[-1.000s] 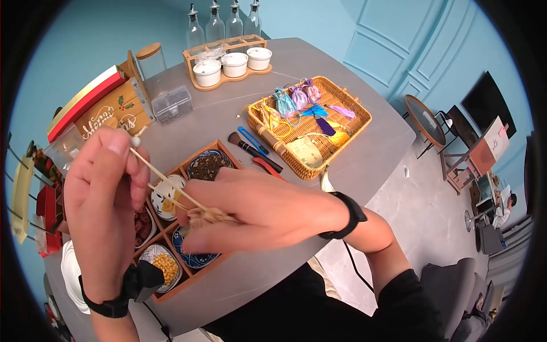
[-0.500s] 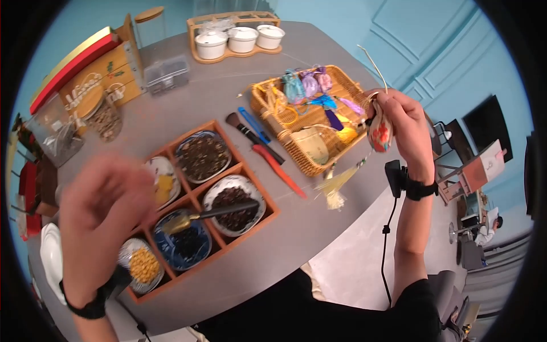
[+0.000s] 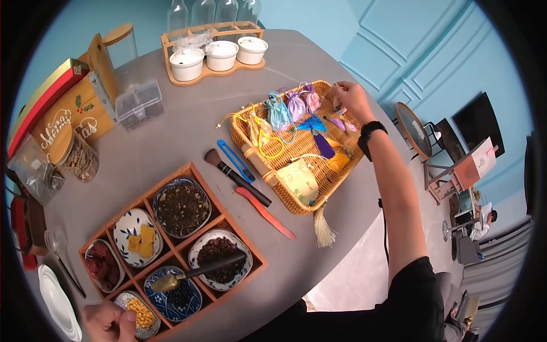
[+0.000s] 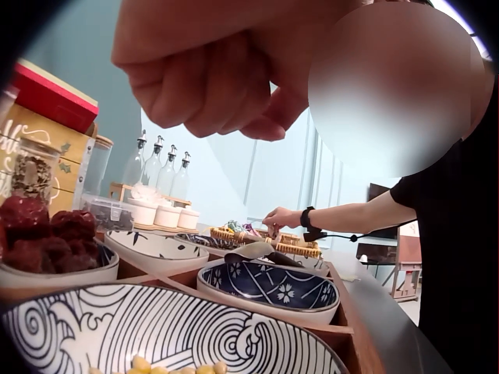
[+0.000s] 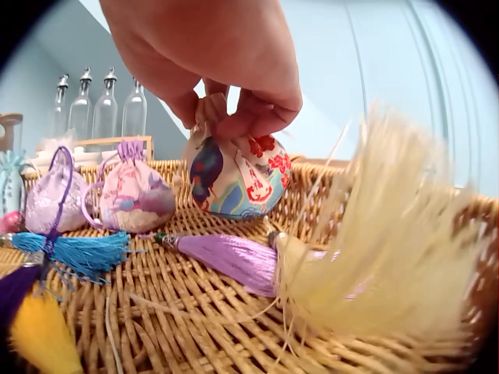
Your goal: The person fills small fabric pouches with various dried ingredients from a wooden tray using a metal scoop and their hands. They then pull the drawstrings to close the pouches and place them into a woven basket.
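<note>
In the far right corner of the wicker basket [image 3: 283,196], my right hand [image 3: 353,102] pinches the gathered neck of a drawstring pouch [image 5: 234,183]. The pouch is round and upright, with red flowers and blue patterns, low over the woven base. Beside it sit a pink pouch [image 5: 134,195] and a lilac pouch [image 5: 58,199]. A purple tassel [image 5: 230,261] lies in front, and a blurred pale tassel [image 5: 382,265] fills the right side of the right wrist view. My left hand [image 3: 108,322], loosely curled and holding nothing, hovers by the bowl of yellow kernels [image 3: 141,314].
A divided wooden tray [image 3: 231,288] holds several bowls; a small scoop [image 3: 196,272] lies across two. Between tray and basket are a brush [image 3: 236,178], a blue cutter [image 3: 235,161] and a red-handled tool [image 3: 265,212]. White lidded pots [image 3: 221,55] stand behind.
The hands were together over the tray on the pouch's cord, then parted. My right hand has carried the pouch across into the basket's far corner; my left hand has dropped to the near left.
</note>
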The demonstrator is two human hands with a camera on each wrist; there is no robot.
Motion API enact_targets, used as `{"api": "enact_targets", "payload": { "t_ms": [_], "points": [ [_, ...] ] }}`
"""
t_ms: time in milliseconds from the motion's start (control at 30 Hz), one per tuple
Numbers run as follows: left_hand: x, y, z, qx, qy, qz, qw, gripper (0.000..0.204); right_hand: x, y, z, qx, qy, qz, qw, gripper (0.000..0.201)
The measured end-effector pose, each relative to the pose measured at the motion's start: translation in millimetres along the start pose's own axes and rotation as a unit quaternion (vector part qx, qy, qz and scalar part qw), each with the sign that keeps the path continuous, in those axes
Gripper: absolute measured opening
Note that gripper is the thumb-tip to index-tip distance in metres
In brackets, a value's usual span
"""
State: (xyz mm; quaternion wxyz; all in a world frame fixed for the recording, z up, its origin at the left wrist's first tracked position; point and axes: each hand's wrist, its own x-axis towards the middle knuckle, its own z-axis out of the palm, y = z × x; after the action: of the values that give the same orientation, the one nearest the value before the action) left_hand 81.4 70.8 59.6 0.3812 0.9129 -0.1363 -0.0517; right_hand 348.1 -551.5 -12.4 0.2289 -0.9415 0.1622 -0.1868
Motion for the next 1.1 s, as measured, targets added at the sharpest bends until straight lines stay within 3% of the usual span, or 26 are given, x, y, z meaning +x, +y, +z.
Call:
{"api": "enact_targets", "payload": {
  "t_ms": [33,300,367,433,500,533,600,633,700,733,767,800,967,1033,1100],
  "points": [
    [2.1,2.1,-0.1,0.016,0.001,-0.007,1.000,0.029,7.6,4.3,12.2,-0.023,0.045,-0.031,0.998,0.033],
    [14.0,14.4,8.6,0.001,-0.016,0.001,1.000,0.027,18.3,-21.4,27.2,-0.005,0.011,0.012,1.000,0.051],
    [13.7,16.5,12.6,0.006,-0.008,0.001,1.000,0.028,8.1,-20.5,23.5,-0.032,0.056,-0.009,0.998,0.054],
    [9.9,13.6,13.6,-0.005,-0.004,0.059,0.998,0.022,-2.2,-13.9,15.0,0.029,0.135,-0.045,0.989,0.053],
    [7.6,16.9,12.4,-0.028,0.012,0.019,0.999,0.018,-25.7,-24.5,-5.6,0.027,0.139,-0.058,0.988,0.048],
    [3.5,17.6,12.2,-0.048,0.023,-0.022,0.998,0.014,-36.0,-25.5,-15.3,0.059,0.048,-0.046,0.996,0.044],
    [0.4,10.7,19.6,-0.050,0.105,-0.017,0.993,0.006,-73.7,-42.4,-36.9,0.091,-0.121,-0.032,0.988,0.036],
    [1.2,14.7,21.5,-0.048,0.141,-0.016,0.989,0.009,-97.9,-52.5,-43.3,0.090,-0.123,-0.024,0.988,0.036],
    [-1.9,9.1,32.4,-0.076,0.143,-0.011,0.987,0.019,-129.2,-73.5,-48.6,0.134,-0.295,-0.096,0.941,0.027],
    [-5.8,8.3,32.3,-0.101,0.146,-0.009,0.984,0.033,-136.1,-71.6,-38.7,0.093,-0.307,-0.160,0.934,0.028],
    [-3.6,5.3,19.7,-0.025,0.059,0.061,0.996,0.059,-145.0,-69.4,-27.9,0.053,-0.315,-0.221,0.921,0.030],
    [-1.9,7.8,19.6,-0.008,0.064,0.068,0.996,0.060,-164.2,-104.1,-42.4,0.015,-0.364,-0.142,0.920,0.032],
    [-16.8,10.0,9.5,0.000,0.036,0.063,0.997,0.062,-167.2,-99.9,-13.4,0.118,-0.375,-0.171,0.903,0.037],
    [-21.4,3.6,5.4,-0.006,-0.021,0.086,0.996,0.060,-167.4,-103.9,-9.6,0.035,-0.385,-0.187,0.903,0.036],
    [-27.2,3.5,2.5,-0.005,-0.019,0.064,0.998,0.058,-165.6,-102.3,-9.8,0.021,-0.395,-0.185,0.900,0.034]
  ]
}}
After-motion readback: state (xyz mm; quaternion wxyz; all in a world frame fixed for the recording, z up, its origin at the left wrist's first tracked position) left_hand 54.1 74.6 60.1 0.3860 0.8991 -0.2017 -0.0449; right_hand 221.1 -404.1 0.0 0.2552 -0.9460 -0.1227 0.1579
